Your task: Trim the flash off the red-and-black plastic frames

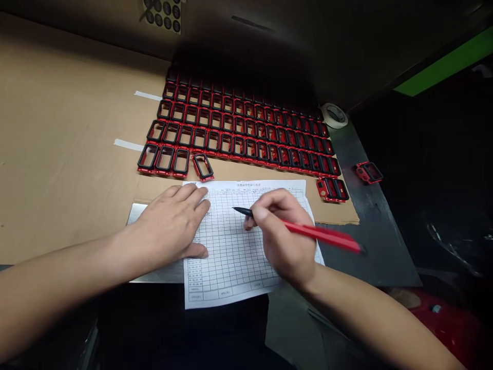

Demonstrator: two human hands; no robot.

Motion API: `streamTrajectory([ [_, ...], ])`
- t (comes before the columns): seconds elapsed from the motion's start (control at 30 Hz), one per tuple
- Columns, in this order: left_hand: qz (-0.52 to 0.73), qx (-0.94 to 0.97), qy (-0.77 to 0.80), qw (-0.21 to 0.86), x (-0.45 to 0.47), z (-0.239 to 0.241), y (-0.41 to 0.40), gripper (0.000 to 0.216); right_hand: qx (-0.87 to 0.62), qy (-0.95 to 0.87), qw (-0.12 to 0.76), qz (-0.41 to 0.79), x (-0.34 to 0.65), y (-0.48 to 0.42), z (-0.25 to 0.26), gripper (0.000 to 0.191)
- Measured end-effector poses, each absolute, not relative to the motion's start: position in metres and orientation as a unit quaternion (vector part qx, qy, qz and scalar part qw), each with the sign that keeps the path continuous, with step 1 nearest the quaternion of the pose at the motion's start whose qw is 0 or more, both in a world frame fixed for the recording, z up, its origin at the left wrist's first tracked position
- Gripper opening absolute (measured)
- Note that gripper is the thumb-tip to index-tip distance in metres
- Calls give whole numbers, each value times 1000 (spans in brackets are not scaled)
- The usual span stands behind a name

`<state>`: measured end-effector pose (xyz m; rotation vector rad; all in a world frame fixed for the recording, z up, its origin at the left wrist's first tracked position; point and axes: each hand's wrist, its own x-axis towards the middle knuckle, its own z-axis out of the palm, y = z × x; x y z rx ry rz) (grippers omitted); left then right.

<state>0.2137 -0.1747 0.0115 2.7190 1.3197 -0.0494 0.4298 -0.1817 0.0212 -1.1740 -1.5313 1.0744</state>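
A printed form [227, 257] with a fine grid lies at the front edge of the table, its lower end hanging past the edge. My left hand [173, 221] rests flat on its left side, fingers stretched out. In my right hand [287, 231] I grip a red pen [323, 235], its black tip pointing left over the grid. Whether the tip touches the paper I cannot tell. Just beyond the form, one red and black frame [203, 167] sits askew, apart from the rows.
Several rows of red and black frames [227, 144] stand on cardboard [69, 128]. A short stack [333, 190] and a single frame [368, 172] are at the right. A tape roll [334, 115] lies by the back wall. White tape strips [129, 145] mark the cardboard.
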Motion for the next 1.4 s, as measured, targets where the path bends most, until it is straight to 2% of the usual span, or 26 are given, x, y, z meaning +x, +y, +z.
streamTrajectory([
  [0.07,-17,896,439,58,215,12,-174,68,-355,-768,420,328,431,-191,26,5],
  [0.13,-22,893,445,57,216,12,-173,58,-189,-883,375,209,432,-202,26,12],
  [0.23,-22,890,451,57,217,12,-172,55,-74,-921,372,92,431,-213,18,17],
  [0.3,-11,890,453,53,217,10,-172,56,-108,-922,356,106,430,-214,12,13],
  [0.4,7,895,445,44,215,6,-173,58,-219,-893,322,226,428,-207,5,11],
  [0.53,10,901,433,29,214,5,-175,60,-444,-694,320,467,424,-194,1,9],
  [0.6,1,900,435,29,215,6,-175,61,-521,-592,317,526,421,-188,0,11],
  [0.67,-11,898,439,38,216,8,-175,63,-546,-578,327,511,419,-186,-2,10],
  [0.83,-20,893,445,62,216,11,-176,62,-527,-678,353,372,419,-190,-2,10],
  [1.07,1,888,457,53,217,9,-171,45,-515,-671,344,407,424,-184,-1,6],
  [1.4,-4,888,457,44,218,13,-169,52,-501,-718,342,343,427,-184,-3,8],
])
